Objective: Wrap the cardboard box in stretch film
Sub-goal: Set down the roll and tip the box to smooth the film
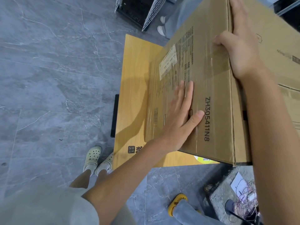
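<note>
Fingers of your left hand point(181, 117) lie straight and flat, pressing the clear stretch film point(201, 62) against the side face of the big brown cardboard box point(227, 111). Your right hand point(240, 51) straddles the top edge, fingers straight on top, thumb spread down the side. The box sits on a yellow wood-grain board point(138, 78) on the grey marbled floor point(48, 78).
</note>
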